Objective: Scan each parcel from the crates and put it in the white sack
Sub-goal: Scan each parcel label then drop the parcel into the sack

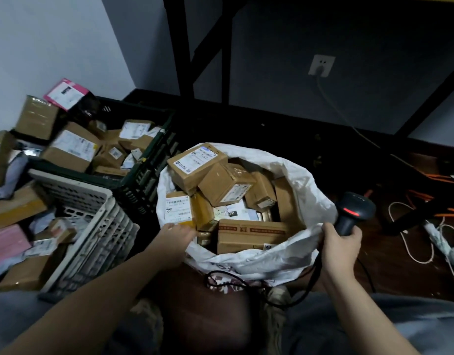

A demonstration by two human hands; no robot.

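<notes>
Both hands' grip (340, 239) on sack rim (259, 257)

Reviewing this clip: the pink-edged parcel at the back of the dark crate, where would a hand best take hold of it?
Probably by its raised upper edge, coming from above. The pink-edged parcel lies tilted on top of the pile in the dark crate, label up, with nothing over it; its lower end is tucked among the cardboard boxes.

Only one legible mark — "231", white digits on a small black patch (231, 213) among the parcels in the white sack (292, 254). Printed shipping labels on the cardboard boxes (195, 160) and on a pink parcel (67, 94) in the crates — barcodes and small print, too blurred to read.
</notes>
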